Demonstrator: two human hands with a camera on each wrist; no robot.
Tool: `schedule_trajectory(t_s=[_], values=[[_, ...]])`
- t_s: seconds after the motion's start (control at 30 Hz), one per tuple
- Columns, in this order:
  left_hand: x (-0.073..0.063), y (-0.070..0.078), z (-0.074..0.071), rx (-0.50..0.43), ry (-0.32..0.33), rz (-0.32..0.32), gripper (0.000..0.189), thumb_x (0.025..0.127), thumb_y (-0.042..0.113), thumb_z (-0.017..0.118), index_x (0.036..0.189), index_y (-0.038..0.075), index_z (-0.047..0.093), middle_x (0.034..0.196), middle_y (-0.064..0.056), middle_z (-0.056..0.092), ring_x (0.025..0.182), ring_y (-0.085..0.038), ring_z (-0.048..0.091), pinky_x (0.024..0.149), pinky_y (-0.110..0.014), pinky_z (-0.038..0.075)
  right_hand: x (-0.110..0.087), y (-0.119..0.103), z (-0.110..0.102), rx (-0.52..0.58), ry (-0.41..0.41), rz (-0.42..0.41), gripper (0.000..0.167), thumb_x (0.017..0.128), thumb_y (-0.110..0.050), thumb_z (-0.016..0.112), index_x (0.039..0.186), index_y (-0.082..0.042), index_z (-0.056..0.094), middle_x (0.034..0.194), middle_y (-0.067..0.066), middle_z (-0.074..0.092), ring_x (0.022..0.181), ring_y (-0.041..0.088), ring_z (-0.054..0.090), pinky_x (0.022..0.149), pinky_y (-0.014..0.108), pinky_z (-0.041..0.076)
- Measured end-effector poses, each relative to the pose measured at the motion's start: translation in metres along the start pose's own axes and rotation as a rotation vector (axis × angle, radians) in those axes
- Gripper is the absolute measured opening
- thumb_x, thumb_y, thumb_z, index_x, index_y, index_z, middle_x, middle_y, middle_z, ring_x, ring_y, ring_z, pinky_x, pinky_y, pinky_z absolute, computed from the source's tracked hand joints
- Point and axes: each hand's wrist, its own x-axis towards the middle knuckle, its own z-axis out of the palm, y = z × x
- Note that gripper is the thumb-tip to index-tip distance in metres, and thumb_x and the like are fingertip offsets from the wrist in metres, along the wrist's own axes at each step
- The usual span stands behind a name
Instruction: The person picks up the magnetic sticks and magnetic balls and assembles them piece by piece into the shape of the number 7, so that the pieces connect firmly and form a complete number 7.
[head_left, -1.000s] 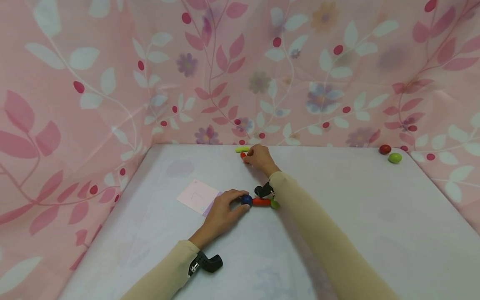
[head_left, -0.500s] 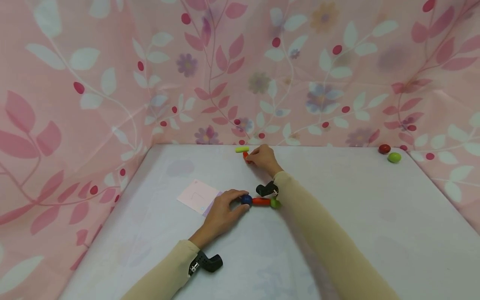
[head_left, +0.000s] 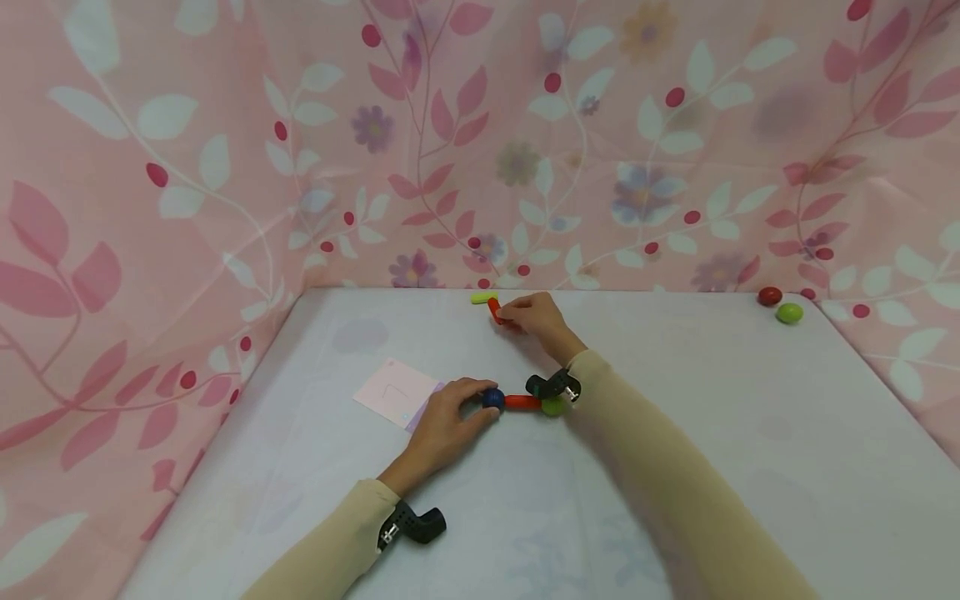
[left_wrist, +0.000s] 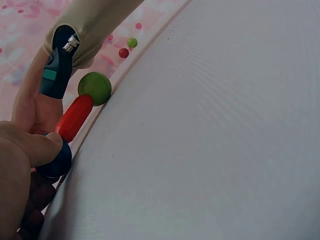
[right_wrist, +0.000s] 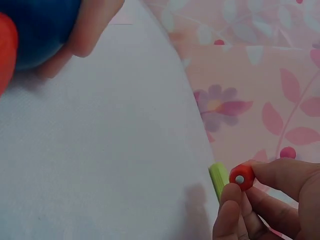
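Observation:
My left hand [head_left: 447,425] holds a blue ball [head_left: 492,400] between thumb and fingers, low over the table. From that ball a red rod [head_left: 522,403] runs to the right and ends at a green ball [head_left: 553,406], partly covered by the right wrist camera. Farther back, my right hand [head_left: 536,320] pinches another red rod [head_left: 495,310] by its lower part. In the right wrist view, this red rod [right_wrist: 242,176] shows a small silvery dot on its end. A yellow-green rod [head_left: 483,297] lies just behind it, close to the table's back edge.
A pale pink card [head_left: 393,393] lies left of my left hand, its purple edge partly behind the fingers. At the back right corner rest a dark red ball [head_left: 769,296] and a light green ball [head_left: 790,313]. Pink floral cloth [head_left: 517,167] hangs behind the white table [head_left: 712,400].
My right hand has drawn slightly right and toward me with the red rod, which now leans and shows more of its length. The left hand and blue ball stay in place.

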Motion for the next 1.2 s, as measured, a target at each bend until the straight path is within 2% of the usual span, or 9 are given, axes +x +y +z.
schedule_trajectory(t_s=[0.2,0.5,0.93,1.2], values=[[0.001,0.000,0.000,0.017,0.009,0.028,0.036,0.095,0.017,0.079,0.130,0.009,0.072,0.121,0.001,0.070,0.113,-0.017,0.063,0.099,-0.042,0.049,-0.010,0.001,-0.008,0.070,-0.029,-0.015,0.028,0.098,-0.021,0.076,0.115,0.000,0.077,0.104,0.013,0.075,0.096,0.026,0.071,0.088,0.032,0.057],[0.001,-0.001,0.001,0.011,0.013,0.009,0.037,0.094,0.015,0.080,0.130,0.010,0.072,0.121,0.002,0.070,0.113,-0.016,0.063,0.099,-0.043,0.049,-0.018,0.002,-0.021,0.170,-0.056,0.001,0.031,0.097,-0.022,0.077,0.118,0.001,0.075,0.109,0.015,0.073,0.100,0.029,0.070,0.087,0.031,0.057],[0.000,-0.002,0.002,0.013,0.007,0.007,0.038,0.094,0.015,0.080,0.131,0.010,0.072,0.121,0.002,0.070,0.112,-0.015,0.063,0.099,-0.041,0.049,-0.043,0.003,-0.036,0.173,-0.085,-0.025,0.033,0.098,-0.024,0.077,0.120,-0.001,0.074,0.114,0.017,0.071,0.104,0.031,0.069,0.088,0.032,0.057],[0.001,-0.002,0.002,0.010,0.016,0.016,0.038,0.094,0.014,0.080,0.130,0.009,0.072,0.120,0.002,0.070,0.112,-0.015,0.063,0.098,-0.042,0.049,-0.056,0.006,-0.041,0.276,-0.096,-0.022,0.033,0.099,-0.019,0.076,0.122,0.004,0.070,0.117,0.021,0.068,0.103,0.032,0.069,0.089,0.034,0.057]])
